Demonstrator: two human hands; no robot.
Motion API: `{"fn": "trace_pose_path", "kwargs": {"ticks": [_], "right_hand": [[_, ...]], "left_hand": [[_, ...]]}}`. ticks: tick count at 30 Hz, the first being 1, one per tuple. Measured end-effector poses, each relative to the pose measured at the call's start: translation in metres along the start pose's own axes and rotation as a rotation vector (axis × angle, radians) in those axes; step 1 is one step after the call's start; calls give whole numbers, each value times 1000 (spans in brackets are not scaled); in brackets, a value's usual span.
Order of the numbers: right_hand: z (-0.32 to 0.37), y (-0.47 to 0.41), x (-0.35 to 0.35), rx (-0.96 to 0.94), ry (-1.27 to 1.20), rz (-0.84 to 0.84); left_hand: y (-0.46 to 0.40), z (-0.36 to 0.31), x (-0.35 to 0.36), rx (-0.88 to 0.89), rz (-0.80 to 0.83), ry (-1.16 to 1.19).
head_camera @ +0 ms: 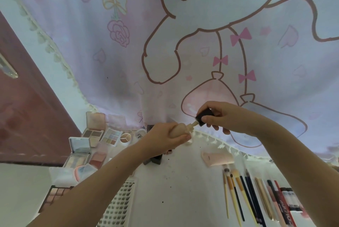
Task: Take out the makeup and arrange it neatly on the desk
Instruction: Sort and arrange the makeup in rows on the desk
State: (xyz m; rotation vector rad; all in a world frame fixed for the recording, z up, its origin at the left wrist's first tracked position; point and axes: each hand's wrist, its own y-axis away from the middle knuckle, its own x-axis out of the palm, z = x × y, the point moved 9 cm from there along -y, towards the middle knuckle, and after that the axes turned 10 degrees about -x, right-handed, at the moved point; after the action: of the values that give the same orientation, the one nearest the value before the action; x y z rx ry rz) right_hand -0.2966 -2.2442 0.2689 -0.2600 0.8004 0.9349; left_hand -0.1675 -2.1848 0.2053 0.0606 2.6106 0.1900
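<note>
1. I have the left hand [165, 137] wrapped round a beige foundation bottle [180, 130], held up above the desk [183, 180] near its far edge.
2. My right hand [225, 118] pinches the bottle's black cap [204, 116], which sits tilted just off the neck, so the cap reads as loose, not seated (whether it is going on or coming off I cannot tell).
3. Much looks already laid out: open eyeshadow palettes [100, 133] and a blush compact [98, 158] grouped at the left, a lash tray [119, 206] nearer me, and a row of brushes and pencils [242, 195] with lip products [286, 206] side by side at the right.
4. A pink tube [218, 158] lies alone beyond the brushes.
5. My judgement: the task is well along. The bottle in hand still needs a place on the desk, and the left cluster overlaps and could be tidied.
6. I see no bag or case, so what is left to take out I cannot say.
</note>
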Motion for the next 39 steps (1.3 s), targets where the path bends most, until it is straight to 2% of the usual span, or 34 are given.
{"fn": "trace_pose_path", "kwargs": {"ticks": [4,9,14,18,24,39], "right_hand": [[2,3,-1,-14,41,27],[1,6,-17,-6,-5,-66],[1,12,-16,-6,10,-27],[6,12,-21,-26,20,-46],[0,15,-20,-4,14,-45],[3,17,-20,-14,29,-22]], "left_hand": [[4,-2,1,32,-13,-20],[6,-4,0,42,-15,-8],[6,2,-2,22,-16,18],[8,3,1,19,-25,-46],[8,6,2,-27,8,60],[12,7,5,-21,20,41]]}}
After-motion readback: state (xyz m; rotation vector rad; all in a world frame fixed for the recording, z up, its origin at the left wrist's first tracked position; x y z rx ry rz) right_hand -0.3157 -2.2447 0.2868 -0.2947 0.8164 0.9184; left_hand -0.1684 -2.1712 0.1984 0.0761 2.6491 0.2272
